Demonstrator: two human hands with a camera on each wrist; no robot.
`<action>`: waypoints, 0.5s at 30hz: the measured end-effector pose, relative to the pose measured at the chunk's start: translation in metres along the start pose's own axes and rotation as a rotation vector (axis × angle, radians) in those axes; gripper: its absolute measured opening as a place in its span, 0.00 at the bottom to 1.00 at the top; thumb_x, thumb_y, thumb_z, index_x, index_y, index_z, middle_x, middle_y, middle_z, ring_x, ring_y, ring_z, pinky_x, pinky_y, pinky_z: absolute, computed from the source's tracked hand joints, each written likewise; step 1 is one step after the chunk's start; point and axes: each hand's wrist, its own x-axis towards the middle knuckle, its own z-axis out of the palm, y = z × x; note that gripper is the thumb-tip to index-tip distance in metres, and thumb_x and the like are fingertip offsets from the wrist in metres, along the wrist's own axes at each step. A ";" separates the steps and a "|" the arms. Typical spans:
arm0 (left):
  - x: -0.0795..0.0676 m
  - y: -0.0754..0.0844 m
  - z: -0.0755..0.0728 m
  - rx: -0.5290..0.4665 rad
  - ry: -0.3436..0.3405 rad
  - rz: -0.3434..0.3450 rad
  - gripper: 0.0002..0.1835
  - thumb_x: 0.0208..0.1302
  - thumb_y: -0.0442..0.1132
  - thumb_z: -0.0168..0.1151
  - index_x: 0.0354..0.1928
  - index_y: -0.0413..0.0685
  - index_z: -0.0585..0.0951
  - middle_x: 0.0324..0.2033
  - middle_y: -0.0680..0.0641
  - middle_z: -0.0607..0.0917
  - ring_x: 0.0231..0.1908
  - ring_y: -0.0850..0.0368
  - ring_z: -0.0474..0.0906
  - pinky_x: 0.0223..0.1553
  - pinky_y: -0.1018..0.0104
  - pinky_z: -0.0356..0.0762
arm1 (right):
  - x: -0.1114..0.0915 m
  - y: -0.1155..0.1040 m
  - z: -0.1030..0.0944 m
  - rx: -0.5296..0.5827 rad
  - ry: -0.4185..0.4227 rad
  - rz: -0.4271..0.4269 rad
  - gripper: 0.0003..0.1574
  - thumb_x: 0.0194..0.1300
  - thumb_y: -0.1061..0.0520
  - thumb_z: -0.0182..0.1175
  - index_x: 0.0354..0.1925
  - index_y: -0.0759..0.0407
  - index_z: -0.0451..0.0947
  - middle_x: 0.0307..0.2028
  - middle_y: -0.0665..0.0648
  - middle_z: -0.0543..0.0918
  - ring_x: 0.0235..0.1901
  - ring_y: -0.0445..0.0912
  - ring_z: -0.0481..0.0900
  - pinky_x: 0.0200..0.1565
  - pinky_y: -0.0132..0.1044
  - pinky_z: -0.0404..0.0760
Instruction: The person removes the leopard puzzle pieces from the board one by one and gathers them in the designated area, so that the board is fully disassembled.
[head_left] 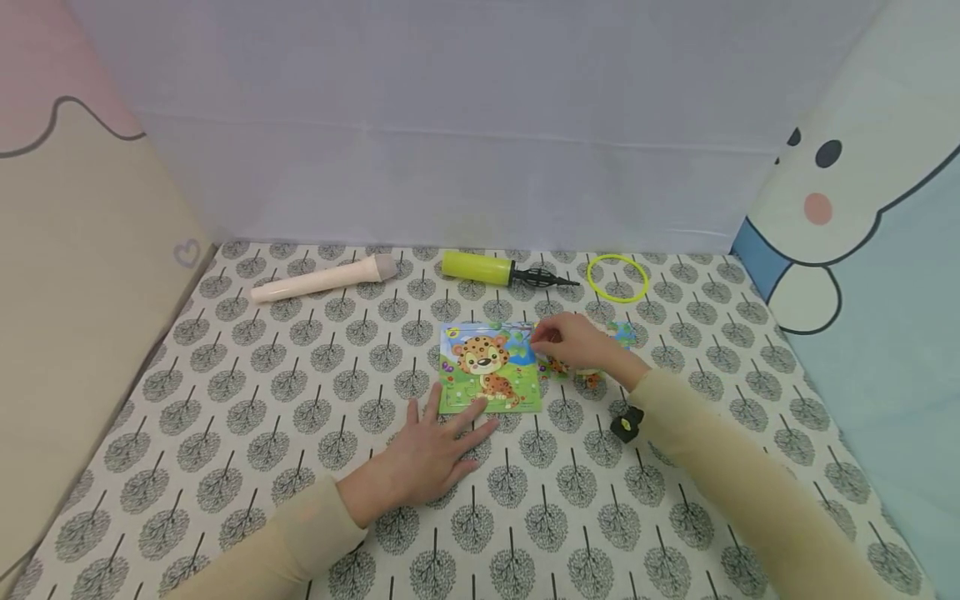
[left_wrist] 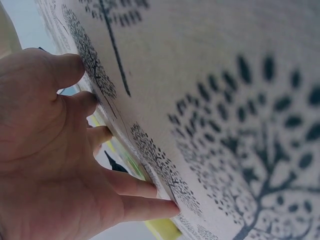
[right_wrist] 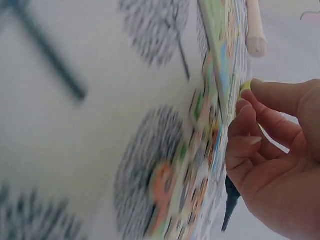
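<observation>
A jigsaw board (head_left: 491, 379) with a spotted cartoon leopard on green grass lies flat on the table. My left hand (head_left: 435, 454) is spread at its lower edge, with fingertips on or right by the border. In the left wrist view, the fingers of this left hand (left_wrist: 65, 155) are apart and the palm is bare. My right hand (head_left: 573, 342) is at the board's upper right, thumb and fingertips close together. In the right wrist view its fingers (right_wrist: 242, 120) are bent; I cannot tell whether they pinch a piece. Loose puzzle pieces (right_wrist: 192, 175) lie below that hand.
Behind the board lie a white stick with a grey end (head_left: 322, 279), a yellow-green hand pump (head_left: 480, 268) with a black nozzle, and a yellow ring (head_left: 592, 283). A small black block (head_left: 626, 425) is by the right cuff. The tree-print cloth (head_left: 300, 450) meets fabric walls.
</observation>
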 end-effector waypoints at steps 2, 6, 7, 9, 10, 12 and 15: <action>0.000 0.000 0.000 0.003 -0.005 0.000 0.31 0.73 0.60 0.40 0.74 0.64 0.56 0.73 0.50 0.50 0.62 0.17 0.43 0.54 0.25 0.57 | 0.007 -0.009 0.006 0.007 -0.017 -0.019 0.09 0.68 0.56 0.59 0.42 0.60 0.82 0.31 0.51 0.82 0.28 0.44 0.76 0.34 0.40 0.77; -0.001 0.000 0.000 0.006 -0.010 -0.001 0.31 0.73 0.59 0.39 0.74 0.63 0.56 0.74 0.51 0.50 0.62 0.17 0.44 0.54 0.25 0.57 | 0.020 -0.024 0.019 -0.019 -0.044 -0.075 0.09 0.67 0.57 0.60 0.43 0.59 0.83 0.33 0.49 0.82 0.30 0.41 0.77 0.36 0.37 0.79; -0.001 0.000 0.000 0.006 -0.012 -0.001 0.30 0.73 0.59 0.39 0.74 0.63 0.56 0.74 0.51 0.50 0.62 0.17 0.43 0.54 0.25 0.57 | 0.023 -0.027 0.021 -0.024 -0.053 -0.089 0.09 0.67 0.57 0.60 0.43 0.59 0.83 0.33 0.48 0.82 0.30 0.40 0.78 0.36 0.36 0.79; -0.001 -0.001 0.000 0.000 -0.015 -0.001 0.30 0.73 0.59 0.39 0.74 0.63 0.55 0.74 0.51 0.50 0.62 0.17 0.43 0.54 0.25 0.56 | 0.028 -0.032 0.025 -0.025 -0.064 -0.105 0.09 0.66 0.57 0.61 0.43 0.59 0.83 0.33 0.48 0.83 0.30 0.40 0.78 0.36 0.35 0.79; -0.001 -0.001 0.000 -0.003 -0.016 -0.001 0.30 0.73 0.59 0.39 0.74 0.63 0.55 0.74 0.51 0.49 0.62 0.17 0.42 0.54 0.25 0.56 | 0.030 -0.035 0.027 -0.017 -0.071 -0.105 0.09 0.66 0.57 0.61 0.43 0.59 0.83 0.33 0.48 0.83 0.30 0.40 0.78 0.36 0.35 0.79; 0.000 0.000 0.000 -0.007 -0.022 -0.001 0.30 0.73 0.59 0.39 0.74 0.64 0.55 0.74 0.51 0.49 0.63 0.18 0.42 0.54 0.25 0.55 | 0.033 -0.039 0.031 -0.011 -0.077 -0.107 0.09 0.65 0.58 0.61 0.42 0.59 0.83 0.33 0.47 0.83 0.30 0.40 0.78 0.36 0.34 0.79; 0.000 0.000 0.001 -0.013 -0.035 0.000 0.30 0.73 0.59 0.38 0.74 0.65 0.54 0.74 0.52 0.47 0.63 0.18 0.41 0.54 0.24 0.54 | 0.037 -0.042 0.038 -0.012 -0.091 -0.104 0.08 0.65 0.57 0.62 0.42 0.58 0.83 0.32 0.47 0.82 0.31 0.40 0.78 0.37 0.34 0.79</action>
